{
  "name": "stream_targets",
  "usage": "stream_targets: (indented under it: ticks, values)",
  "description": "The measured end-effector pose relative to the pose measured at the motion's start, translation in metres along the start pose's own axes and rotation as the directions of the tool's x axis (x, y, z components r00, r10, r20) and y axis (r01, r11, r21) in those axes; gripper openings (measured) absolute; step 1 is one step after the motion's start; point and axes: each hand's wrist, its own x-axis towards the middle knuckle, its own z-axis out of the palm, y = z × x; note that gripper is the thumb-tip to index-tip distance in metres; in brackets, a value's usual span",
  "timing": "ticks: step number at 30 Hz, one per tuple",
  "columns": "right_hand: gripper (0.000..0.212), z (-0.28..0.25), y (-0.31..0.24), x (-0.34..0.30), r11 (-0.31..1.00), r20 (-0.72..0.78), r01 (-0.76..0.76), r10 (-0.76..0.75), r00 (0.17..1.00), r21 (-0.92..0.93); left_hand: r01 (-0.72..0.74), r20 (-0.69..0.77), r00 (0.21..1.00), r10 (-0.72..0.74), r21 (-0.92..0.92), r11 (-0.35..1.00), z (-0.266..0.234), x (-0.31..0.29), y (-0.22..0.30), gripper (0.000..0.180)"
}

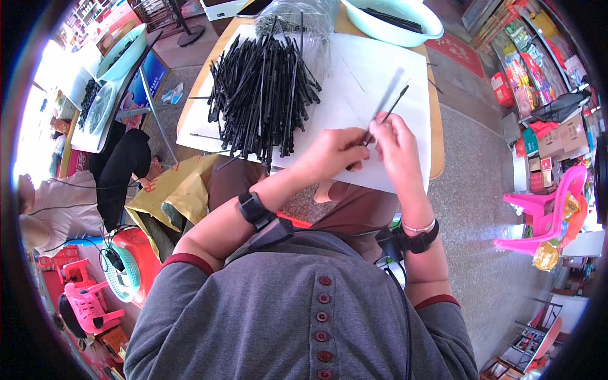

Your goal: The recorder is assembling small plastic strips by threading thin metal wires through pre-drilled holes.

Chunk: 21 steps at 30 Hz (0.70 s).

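My left hand (332, 154) and my right hand (396, 149) meet over a white sheet (361, 82) on a wooden table (437, 142). Both pinch one thin black stick (392, 106) that points up and to the right from between my fingers. Its lower end is hidden by my fingers. To the left of my hands lies a big heap of the same black sticks (263, 92), fanned out on the sheet. Each wrist wears a black band.
A clear plastic bag (297, 16) and a pale green basin (392, 19) with more sticks stand at the table's far edge. Another person (63, 202) sits at the left by a second table with a green basin (123, 54). Pink plastic chairs (544, 209) stand right.
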Motion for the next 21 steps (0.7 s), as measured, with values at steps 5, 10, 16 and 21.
stream_targets:
  ticks: [5, 10, 16, 21]
  values:
    - [0.026, -0.010, 0.002, 0.016, 0.954, -0.090, 0.025, -0.055, 0.994, -0.300, -0.162, 0.051, 0.987, 0.154, 0.304, 0.939, 0.000, -0.002, -0.005, 0.030]
    - [0.028, -0.041, 0.019, 0.048, 0.709, -0.140, -0.036, -0.089, 0.986, -0.704, -0.143, 0.025, 0.990, 0.141, 0.199, 0.970, -0.007, -0.022, 0.000, 0.028]
    - [0.024, 0.025, -0.013, 0.046, 0.752, 0.130, 0.311, -0.292, 0.948, -0.581, -0.181, 0.138, 0.979, 0.148, 0.266, 0.947, -0.028, -0.047, 0.012, 0.026]
    - [0.035, 0.090, -0.030, 0.044, 0.882, 0.471, 0.178, 0.056, 0.880, -0.437, -0.116, 0.336, 0.942, -0.016, 0.370, 0.922, -0.038, -0.070, 0.012, 0.024]
